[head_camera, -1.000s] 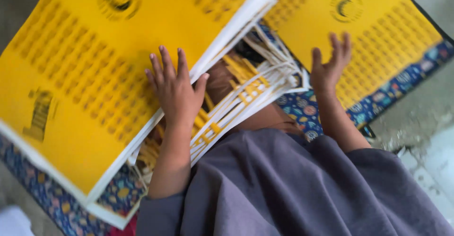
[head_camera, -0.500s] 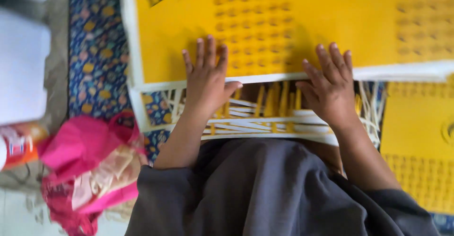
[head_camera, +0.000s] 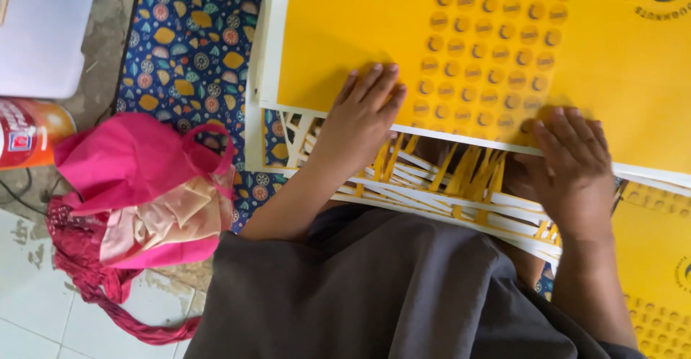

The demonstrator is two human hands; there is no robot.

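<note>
Pressing both palms down, we are resting our left hand (head_camera: 360, 118) and right hand (head_camera: 572, 164) flat, fingers spread and gripping nothing, on the near white edge of a big yellow sheet (head_camera: 497, 49) printed with rows of small round stickers. That sheet is lying on top of a stack of cut yellow-and-white strips (head_camera: 446, 186), just in front of our grey-clothed lap, over a patterned blue cloth (head_camera: 191, 49). To our left a pink bag (head_camera: 137, 186) is sitting on the floor, beside a red can (head_camera: 29, 132).
</note>
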